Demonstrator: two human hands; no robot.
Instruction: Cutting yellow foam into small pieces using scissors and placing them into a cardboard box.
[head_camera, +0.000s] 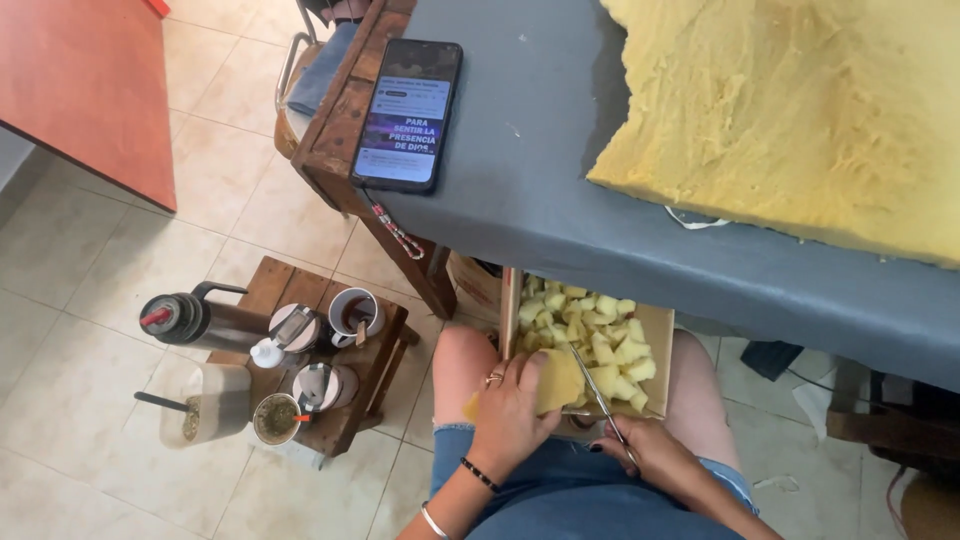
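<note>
Nearby, phone on table; stool left of hands.

Floor: pale beige square tiles, thin grey grout lines, daylight even and soft. Red panel at upper left, edge running diagonally above floor. Worktop covered in grey cloth, dark wooden frame and leg at its corner. Low wooden slatted stool on tiles below. Chair with metal frame partly visible behind worktop corner.
</note>
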